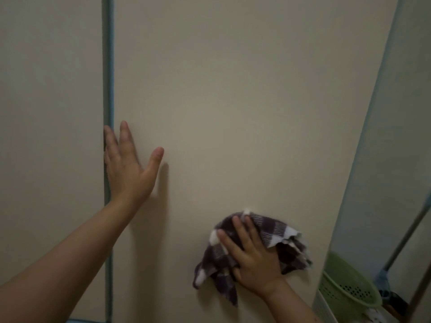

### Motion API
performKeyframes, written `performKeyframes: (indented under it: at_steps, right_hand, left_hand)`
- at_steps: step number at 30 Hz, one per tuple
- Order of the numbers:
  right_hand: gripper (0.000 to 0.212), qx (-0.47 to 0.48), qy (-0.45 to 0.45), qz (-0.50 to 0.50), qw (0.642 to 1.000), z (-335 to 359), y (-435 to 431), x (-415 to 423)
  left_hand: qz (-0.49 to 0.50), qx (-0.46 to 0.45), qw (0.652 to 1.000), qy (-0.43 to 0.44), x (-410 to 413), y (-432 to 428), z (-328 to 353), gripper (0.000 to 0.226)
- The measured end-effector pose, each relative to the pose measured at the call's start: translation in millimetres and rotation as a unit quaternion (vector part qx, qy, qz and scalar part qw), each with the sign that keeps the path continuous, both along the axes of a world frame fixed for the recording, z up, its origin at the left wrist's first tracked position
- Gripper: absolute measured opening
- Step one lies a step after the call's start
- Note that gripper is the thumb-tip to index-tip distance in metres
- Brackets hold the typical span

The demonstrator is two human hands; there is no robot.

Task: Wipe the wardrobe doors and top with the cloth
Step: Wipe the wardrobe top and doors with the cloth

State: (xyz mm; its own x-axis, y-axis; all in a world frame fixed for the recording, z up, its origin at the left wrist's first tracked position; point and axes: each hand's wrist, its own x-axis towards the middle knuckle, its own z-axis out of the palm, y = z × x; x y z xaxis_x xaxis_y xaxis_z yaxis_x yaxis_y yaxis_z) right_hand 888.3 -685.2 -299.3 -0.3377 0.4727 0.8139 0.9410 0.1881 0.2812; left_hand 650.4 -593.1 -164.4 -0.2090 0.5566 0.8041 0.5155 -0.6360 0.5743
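Observation:
A cream wardrobe door (233,101) fills the middle of the view, with a second door (46,89) to its left across a dark gap with blue-grey edging (108,66). My left hand (127,164) lies flat on the middle door beside that gap, fingers straight and spread. My right hand (250,255) presses a crumpled purple-and-white checked cloth (275,229) flat against the lower part of the same door, fingers extended over it.
To the right of the door's edge a green perforated plastic basket (345,287) stands on the floor. A grey mop or broom handle (405,238) leans beside it, with a pale wall (408,113) behind.

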Motion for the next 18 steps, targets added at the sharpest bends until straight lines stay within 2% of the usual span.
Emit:
performKeyframes:
  at_steps: [3,7,9,12,16,18]
  right_hand:
    - [0.06,-0.042,-0.029,0.044,0.998,-3,23,-43]
    - [0.065,-0.076,-0.044,0.096,0.992,-5,47,-98]
    - [0.065,-0.079,-0.03,0.147,0.986,-6,59,-125]
    - [0.056,-0.092,0.019,0.259,0.961,-8,75,-155]
    - [0.055,-0.121,0.025,0.261,0.957,1,76,-170]
    - [0.049,-0.104,0.023,0.259,0.96,-2,77,-172]
  left_hand:
    - [-0.042,0.007,0.999,-0.007,-11,-1,-12,0.067]
    - [-0.08,-0.006,0.997,0.006,-26,-4,-22,0.067]
    - [-0.091,-0.016,0.995,0.03,-34,-6,-30,0.067]
    - [-0.105,-0.046,0.992,0.056,-45,-8,-42,0.066]
    - [-0.113,-0.08,0.987,0.087,-53,-12,-63,0.065]
    - [-0.114,-0.093,0.985,0.086,-53,-14,-76,0.066]
